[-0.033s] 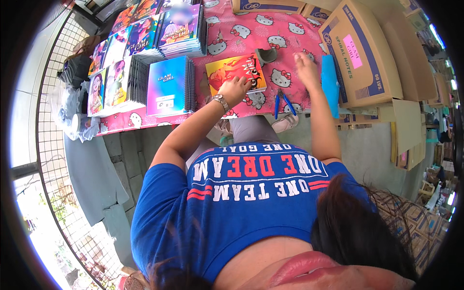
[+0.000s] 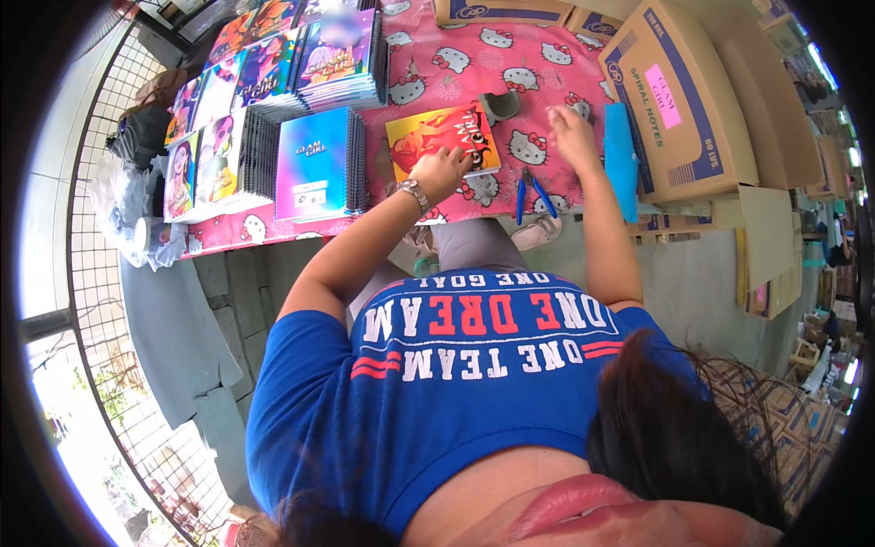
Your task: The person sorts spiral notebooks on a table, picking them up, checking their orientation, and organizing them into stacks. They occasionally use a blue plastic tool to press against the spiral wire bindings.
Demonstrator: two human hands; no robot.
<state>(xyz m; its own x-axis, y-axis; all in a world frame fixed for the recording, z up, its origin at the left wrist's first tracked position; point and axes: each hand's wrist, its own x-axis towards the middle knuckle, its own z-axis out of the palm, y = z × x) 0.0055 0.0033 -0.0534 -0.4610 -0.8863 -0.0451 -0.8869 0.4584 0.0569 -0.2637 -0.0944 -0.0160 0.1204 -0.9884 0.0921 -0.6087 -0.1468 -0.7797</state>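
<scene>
A spiral notebook (image 2: 421,134) with a yellow and red cover lies on the pink cloth in front of me, its bound edge at the right. On its near part rests my left hand (image 2: 439,173), fingers stretched over the cover without gripping it. My right hand (image 2: 574,139) is held off to the right of the notebook, empty, with its fingers extended. Blue-handled pliers (image 2: 535,195) lie between my two hands at the table's near edge. Beyond the notebook sits a small dark grey object (image 2: 500,107) whose kind I cannot tell.
Several stacks of spiral notebooks, among them a blue and purple stack (image 2: 313,164), fill the table's left side. At the right stand a large cardboard box (image 2: 679,105) and a bright blue flat strip (image 2: 622,162). Another carton (image 2: 506,11) lies along the far edge.
My right hand has shifted very slightly to the left. My left hand stays on the notebook, and the things on the table look the same.
</scene>
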